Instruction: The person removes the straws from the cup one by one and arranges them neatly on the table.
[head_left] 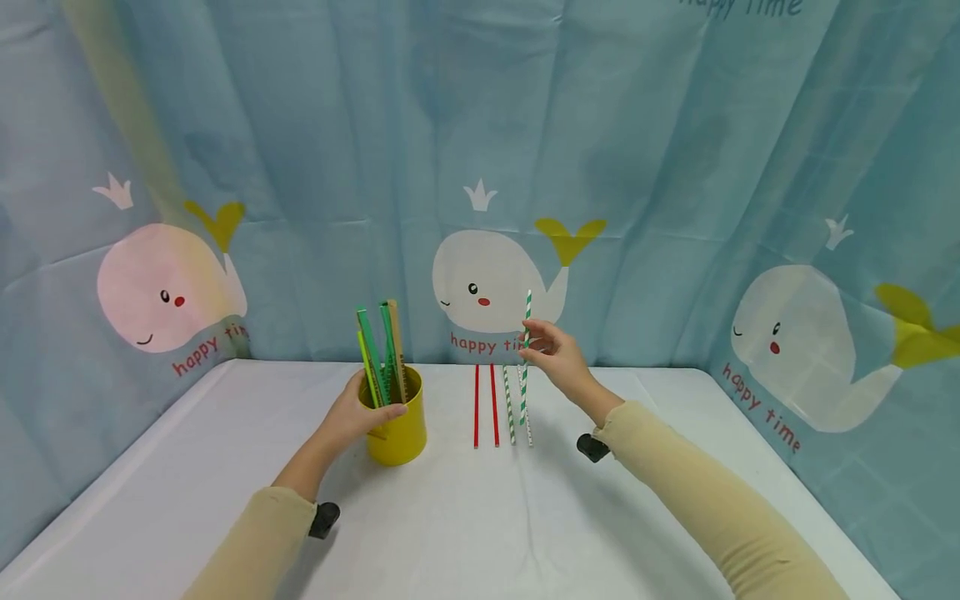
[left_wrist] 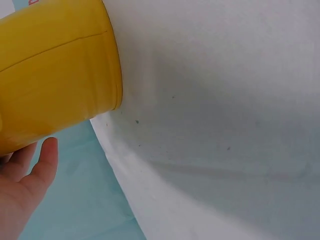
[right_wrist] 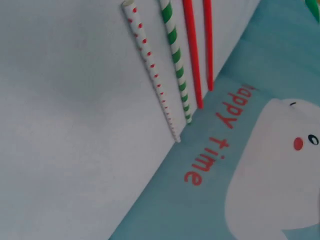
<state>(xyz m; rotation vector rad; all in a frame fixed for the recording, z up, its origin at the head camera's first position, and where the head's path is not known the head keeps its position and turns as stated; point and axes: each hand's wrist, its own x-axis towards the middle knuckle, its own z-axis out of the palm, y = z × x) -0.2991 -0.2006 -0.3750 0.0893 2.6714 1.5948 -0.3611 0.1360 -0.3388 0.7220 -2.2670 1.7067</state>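
Observation:
My left hand grips the yellow cup around its near left side, the thumb lying along the rim. In the left wrist view, the fingers curve up against the underside of the tilted-looking cup. Several flat, ruler-like strips in green, yellow-green and tan stand in the cup. My right hand pinches a green-and-white striped straw, held upright above the table. Beneath it lie a red-dotted white straw, another green-striped straw and two red straws.
A white cloth covers the table. Blue curtains with printed whales hang along the back and both sides, right at the table's edges. Each wrist wears a small black device, one on the left and one on the right.

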